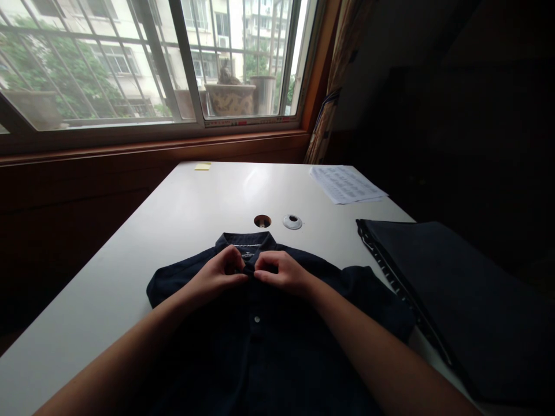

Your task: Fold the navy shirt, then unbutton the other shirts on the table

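Note:
A dark navy polo shirt [260, 341] lies front-up on a white table [143, 248], its collar toward the window. My left hand [219, 273] and my right hand [281, 271] meet just below the collar, fingers pinched on the top of the shirt's button placket. A white button [257, 319] shows lower on the placket. Both short sleeves spread out to the sides.
A folded dark garment [455, 300] lies at the table's right edge. Printed sheets of paper [347, 184] sit at the far right, a yellow sticky note [202, 166] at the far edge. A cable hole [262, 221] and its white cap [292, 222] lie beyond the collar. A barred window is behind.

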The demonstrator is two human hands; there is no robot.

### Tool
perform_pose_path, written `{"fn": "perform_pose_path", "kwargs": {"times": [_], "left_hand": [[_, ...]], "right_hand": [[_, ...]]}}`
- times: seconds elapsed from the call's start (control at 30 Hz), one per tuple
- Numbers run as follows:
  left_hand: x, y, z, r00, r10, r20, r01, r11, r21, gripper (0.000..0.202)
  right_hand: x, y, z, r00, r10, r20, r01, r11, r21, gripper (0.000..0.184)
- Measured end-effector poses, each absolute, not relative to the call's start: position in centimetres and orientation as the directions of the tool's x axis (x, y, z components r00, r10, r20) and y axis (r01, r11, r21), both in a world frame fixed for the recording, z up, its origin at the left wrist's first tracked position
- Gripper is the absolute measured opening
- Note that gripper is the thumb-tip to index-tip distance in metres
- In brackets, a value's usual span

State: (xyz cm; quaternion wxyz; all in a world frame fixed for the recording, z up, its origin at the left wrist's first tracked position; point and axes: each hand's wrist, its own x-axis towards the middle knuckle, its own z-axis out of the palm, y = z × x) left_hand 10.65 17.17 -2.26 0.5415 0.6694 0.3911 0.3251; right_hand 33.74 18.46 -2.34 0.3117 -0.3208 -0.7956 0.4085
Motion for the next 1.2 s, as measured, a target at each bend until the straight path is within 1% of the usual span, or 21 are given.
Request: {"fn": "perform_pose_path", "kwargs": {"times": [0.17,0.3,0.4,0.6,0.77,0.83,1.07,1.2], "left_hand": [[10.7,17.1,-2.1,0.483,0.876,0.006,0.178,-0.105,0.978,0.03],[10.7,17.1,-1.8,0.491,0.871,-0.016,0.179,-0.083,0.98,0.031],[10.6,17.1,-1.7,0.498,0.867,-0.031,0.182,-0.069,0.981,0.031],[10.6,17.1,-1.7,0.524,0.85,-0.051,0.145,-0.03,0.989,0.031],[10.5,17.3,-1.9,0.536,0.843,-0.047,0.112,-0.016,0.994,0.033],[10.4,17.3,-1.9,0.545,0.837,-0.053,0.102,-0.004,0.995,0.033],[10.2,17.3,-1.4,0.587,0.804,-0.09,0.105,0.034,0.994,0.032],[10.2,17.4,-1.6,0.598,0.798,-0.079,0.098,0.025,0.995,0.033]], "right_hand": [[33.7,18.4,-2.5,-0.614,0.754,0.234,0.284,0.487,-0.826,0.007],[33.5,18.3,-2.9,-0.621,0.755,0.208,0.322,0.489,-0.811,0.016],[33.4,18.3,-3.1,-0.621,0.756,0.205,0.314,0.48,-0.819,0.021],[33.4,18.4,-3.6,-0.619,0.737,0.272,0.285,0.534,-0.796,0.016],[33.4,18.5,-3.9,-0.612,0.69,0.387,0.271,0.642,-0.717,0.013],[33.4,18.5,-3.9,-0.617,0.671,0.411,0.268,0.671,-0.692,0.013],[33.5,18.5,-3.6,-0.655,0.666,0.358,0.262,0.644,-0.718,0.017],[33.4,18.4,-3.8,-0.637,0.656,0.405,0.254,0.674,-0.693,0.015]]}}
